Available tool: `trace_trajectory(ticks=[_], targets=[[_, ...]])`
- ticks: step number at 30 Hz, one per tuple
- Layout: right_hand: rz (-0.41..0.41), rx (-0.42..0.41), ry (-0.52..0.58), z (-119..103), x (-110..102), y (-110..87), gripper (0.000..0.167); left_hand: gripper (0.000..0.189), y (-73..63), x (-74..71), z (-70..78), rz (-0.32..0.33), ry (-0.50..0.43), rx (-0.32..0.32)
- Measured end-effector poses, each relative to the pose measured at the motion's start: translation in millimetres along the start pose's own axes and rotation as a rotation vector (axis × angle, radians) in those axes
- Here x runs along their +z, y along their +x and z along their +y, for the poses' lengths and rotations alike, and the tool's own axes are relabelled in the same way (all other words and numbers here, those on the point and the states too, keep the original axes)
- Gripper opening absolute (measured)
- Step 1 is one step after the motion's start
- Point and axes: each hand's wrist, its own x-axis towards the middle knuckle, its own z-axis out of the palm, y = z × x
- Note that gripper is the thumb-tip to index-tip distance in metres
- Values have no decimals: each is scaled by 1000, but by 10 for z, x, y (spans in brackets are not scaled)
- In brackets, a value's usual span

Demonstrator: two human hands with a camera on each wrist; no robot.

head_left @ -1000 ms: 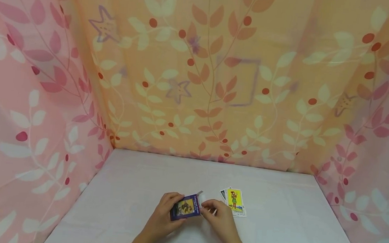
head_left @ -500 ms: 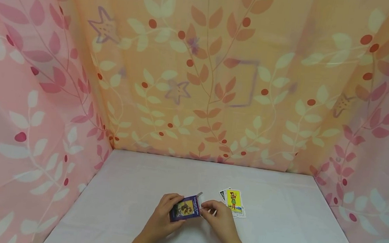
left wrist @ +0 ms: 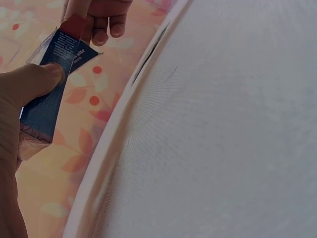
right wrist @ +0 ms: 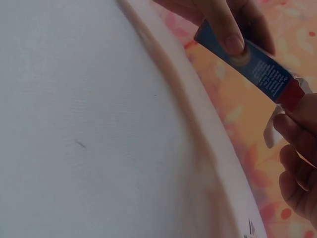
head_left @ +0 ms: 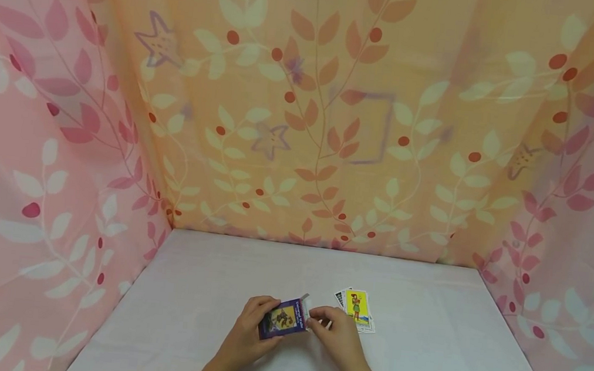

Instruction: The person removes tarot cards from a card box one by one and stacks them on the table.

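My left hand [head_left: 249, 331] grips a blue-purple tarot card box [head_left: 283, 318] with a picture on its front, held tilted above the white table. In the left wrist view, the thumb lies along the box's narrow printed side [left wrist: 44, 111]. At the box's right end a pale flap [head_left: 306, 302] stands out. My right hand [head_left: 336, 333] is at that end; in the right wrist view its fingertips pinch a small red flap [right wrist: 293, 96]. Whatever is inside the box is hidden. Just beyond the right hand lies a small fanned pile of cards [head_left: 359, 309], a yellow one on top.
A white cloth covers the table [head_left: 204, 277]. Patterned curtains stand around it: an orange one [head_left: 309, 169] at the back and pink ones on the left [head_left: 58, 188] and right [head_left: 583, 246].
Both hands stay nearly in place around the box. The right fingertips shift very slightly at its end. The whole head view drifts a little, and the card pile lies unchanged.
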Motion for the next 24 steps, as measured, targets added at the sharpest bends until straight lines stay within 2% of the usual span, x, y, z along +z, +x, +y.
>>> trace_trajectory(ticks=[5, 12, 18, 24], targets=[[25, 23, 15, -6, -49, -1, 9, 84, -1, 10, -11, 7, 16, 14], [17, 100, 47, -20, -117, 15, 6, 84, -12, 3, 7, -9, 27, -26], [30, 102, 65, -27, -155, 38, 7, 85, -10, -3, 8, -17, 25, -47], [62, 106, 85, -13, -181, 41, 12, 83, -4, -3, 5, -14, 23, -33]])
